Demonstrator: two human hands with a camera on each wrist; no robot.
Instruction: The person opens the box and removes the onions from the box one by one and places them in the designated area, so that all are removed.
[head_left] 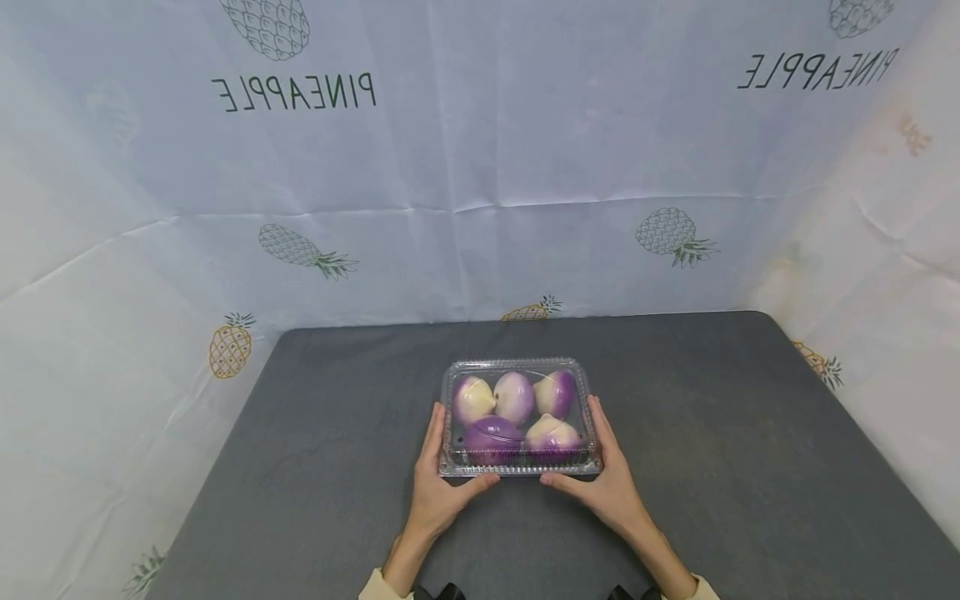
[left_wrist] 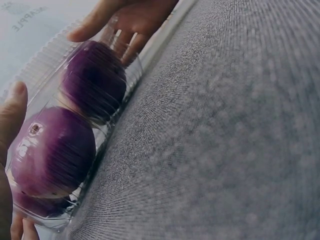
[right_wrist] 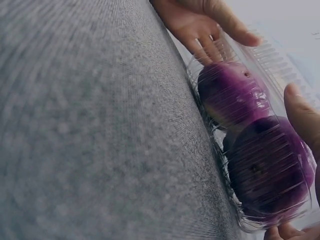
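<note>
A clear plastic clamshell box (head_left: 521, 471) with a ribbed rim sits in front of me, its lid closed. Inside are several glossy purple-and-cream vegetables (head_left: 492, 439) that look like turnips, arranged in two rows. My left hand (head_left: 435, 497) grips the box's left side, fingers along the edge and thumb at the near rim. On the opposite side my right hand (head_left: 611, 497) holds it the same way. Both wrist views show the thumbs at the near rim, and fingertips (left_wrist: 30, 230) appear below the box in the left wrist view.
A dark grey cloth-covered table (head_left: 337, 400) spreads around the box on all sides. Behind it and along the sides hangs a pale curtain (head_left: 480, 150) printed with pineapples and mirrored lettering.
</note>
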